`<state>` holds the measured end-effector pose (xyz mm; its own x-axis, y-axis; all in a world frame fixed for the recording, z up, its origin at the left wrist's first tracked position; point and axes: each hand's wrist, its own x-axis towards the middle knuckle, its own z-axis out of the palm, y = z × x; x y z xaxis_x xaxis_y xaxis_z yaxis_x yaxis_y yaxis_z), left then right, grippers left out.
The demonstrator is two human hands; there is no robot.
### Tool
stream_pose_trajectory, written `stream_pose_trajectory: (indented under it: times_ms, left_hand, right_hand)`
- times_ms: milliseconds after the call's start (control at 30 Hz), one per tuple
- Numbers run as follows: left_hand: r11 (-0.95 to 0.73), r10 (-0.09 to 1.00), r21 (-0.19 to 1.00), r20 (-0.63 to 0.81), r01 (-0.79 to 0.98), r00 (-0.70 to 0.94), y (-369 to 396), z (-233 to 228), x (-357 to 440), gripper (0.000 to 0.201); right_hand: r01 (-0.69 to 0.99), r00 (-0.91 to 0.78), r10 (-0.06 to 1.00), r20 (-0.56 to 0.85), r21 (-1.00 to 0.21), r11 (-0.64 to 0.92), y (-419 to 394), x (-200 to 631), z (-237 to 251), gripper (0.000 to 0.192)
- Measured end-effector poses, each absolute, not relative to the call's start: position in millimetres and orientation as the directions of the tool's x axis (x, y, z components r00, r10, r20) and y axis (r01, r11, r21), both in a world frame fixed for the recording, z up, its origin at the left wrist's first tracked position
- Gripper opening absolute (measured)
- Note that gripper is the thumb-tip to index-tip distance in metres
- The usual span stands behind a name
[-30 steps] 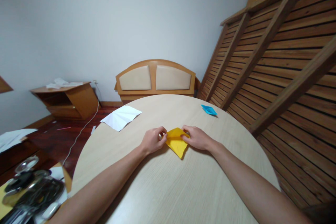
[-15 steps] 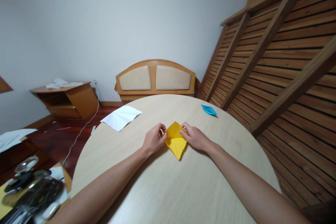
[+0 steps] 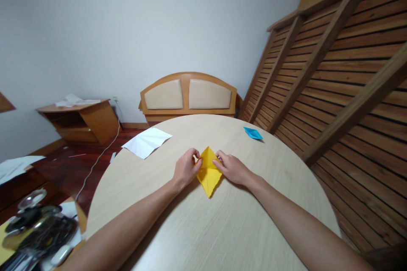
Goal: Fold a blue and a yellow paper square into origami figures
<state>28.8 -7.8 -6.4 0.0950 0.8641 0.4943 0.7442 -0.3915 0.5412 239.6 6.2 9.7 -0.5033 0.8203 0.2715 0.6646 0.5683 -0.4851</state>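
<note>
The yellow paper (image 3: 208, 171) has narrowed into a kite, both hands' fingers (image 3: 197, 163) pinching its sides.

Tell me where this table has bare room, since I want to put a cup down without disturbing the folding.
The round table shows bare wood between the two forearms, and a broad patch between the white sheet and the blue paper. It is crowded only at the middle, where the left hand and right hand pinch the yellow paper.
</note>
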Motion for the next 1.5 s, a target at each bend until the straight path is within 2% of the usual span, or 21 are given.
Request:
stream_pose_trajectory:
  times_ms: [233,400,533,900,1133,1300,1500]
  left_hand:
    - [-0.425,0.856,0.543,0.501,0.724,0.127,-10.5,-5.1,30.1,0.012]
    - [-0.440,0.845,0.552,0.521,0.709,0.119,-8.7,-6.0,28.9,0.004]
    - [-0.483,0.822,0.541,0.552,0.688,0.143,-7.1,-7.1,27.7,0.005]
    - [-0.520,0.819,0.609,0.554,0.599,0.149,-10.8,-1.0,28.3,0.014]
    - [-0.542,0.806,0.607,0.570,0.581,0.158,-8.6,-4.7,27.5,0.009]
    - [-0.516,0.826,0.648,0.549,0.561,0.125,-6.0,-5.6,26.8,0.002]
    - [-0.543,0.826,0.678,0.539,0.496,0.167,-6.5,-3.3,27.5,0.011]
  right_hand:
    - [0.669,-0.486,0.833,0.263,-0.502,0.549,3.6,236.5,11.0,0.018]
    - [0.666,-0.486,0.831,0.270,-0.500,0.553,5.2,237.1,8.6,0.017]
    - [0.671,-0.489,0.831,0.266,-0.495,0.553,6.3,237.7,7.5,0.017]
    - [0.663,-0.484,0.835,0.263,-0.512,0.546,4.9,237.1,9.0,0.019]
    - [0.656,-0.496,0.823,0.275,-0.502,0.564,5.4,237.0,8.1,0.018]
    - [0.650,-0.519,0.809,0.276,-0.488,0.583,4.8,235.5,8.3,0.017]
    - [0.651,-0.516,0.811,0.277,-0.489,0.581,4.4,235.4,8.9,0.018]
